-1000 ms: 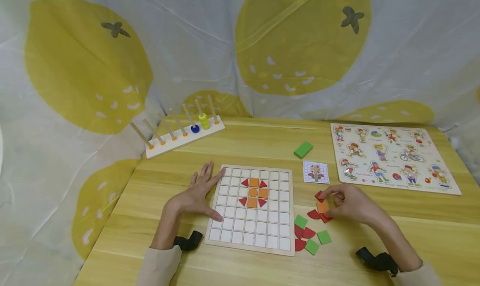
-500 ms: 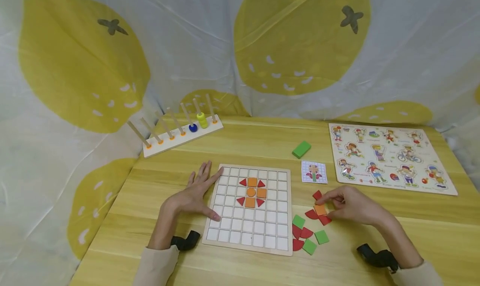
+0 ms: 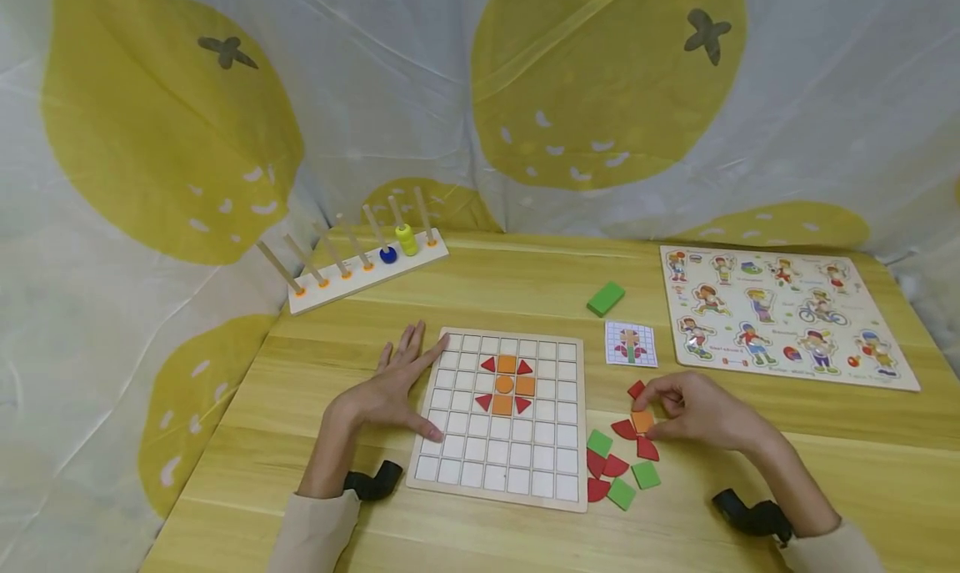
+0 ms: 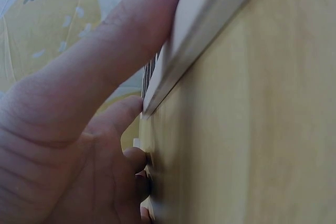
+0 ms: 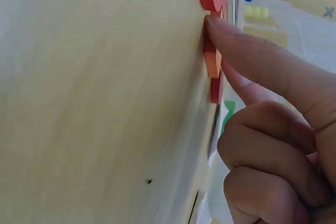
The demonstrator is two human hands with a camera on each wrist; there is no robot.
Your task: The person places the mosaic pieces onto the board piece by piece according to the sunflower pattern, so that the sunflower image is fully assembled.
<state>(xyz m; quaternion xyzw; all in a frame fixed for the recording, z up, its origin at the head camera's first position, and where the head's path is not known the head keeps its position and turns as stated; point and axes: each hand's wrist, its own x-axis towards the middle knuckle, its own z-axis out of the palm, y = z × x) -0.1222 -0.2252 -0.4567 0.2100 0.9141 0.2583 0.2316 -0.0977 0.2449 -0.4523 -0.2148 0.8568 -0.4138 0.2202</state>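
Note:
My left hand lies with fingers spread along the left edge of a wooden grid board. In the left wrist view its thumb presses on the board's rim, and the index fingertip touches the corner. Near the board's top, orange squares, an orange round piece and several red triangles sit in the cells. Right of the board, my right hand pinches an orange square tile between thumb and index finger, its other fingers curled. Red tiles, including a red quarter-circle, lie close around it.
Green squares and more red pieces lie loose by the board's lower right. A pattern card and green block are behind. A picture puzzle stands right, a peg stand back left.
The right index finger has shifted from a red tile onto the orange square. The red quarter-circle by the thumb now lies clear of the hand. The left hand stays on the board.

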